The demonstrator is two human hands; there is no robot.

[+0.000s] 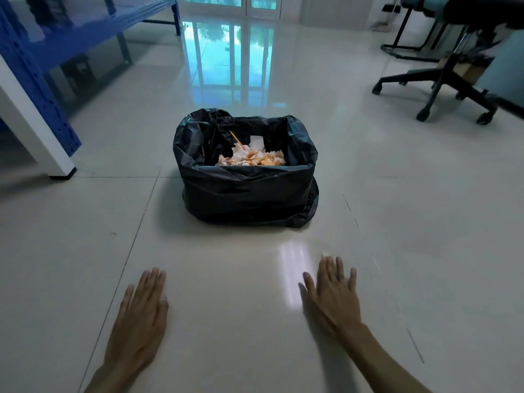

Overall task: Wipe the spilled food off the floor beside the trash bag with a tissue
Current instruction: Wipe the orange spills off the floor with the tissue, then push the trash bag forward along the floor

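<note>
A black trash bag (246,191) stands open on the pale tiled floor (226,279), a little beyond my hands. Inside it lie crumpled white tissues stained orange (252,158) and a thin orange stick. My left hand (140,319) is stretched out flat, palm down, low over the floor in front of the bag's left side. My right hand (333,295) is flat too, palm down, fingers spread, in front of the bag's right side. Neither hand holds anything. I see no spill and no tissue on the floor around the bag.
A blue metal rack (42,66) with a white post (31,129) stands at the left. An office chair base on castors (442,89) sits at the right back, other chair legs behind it. Glass doors (229,2) are at the far end.
</note>
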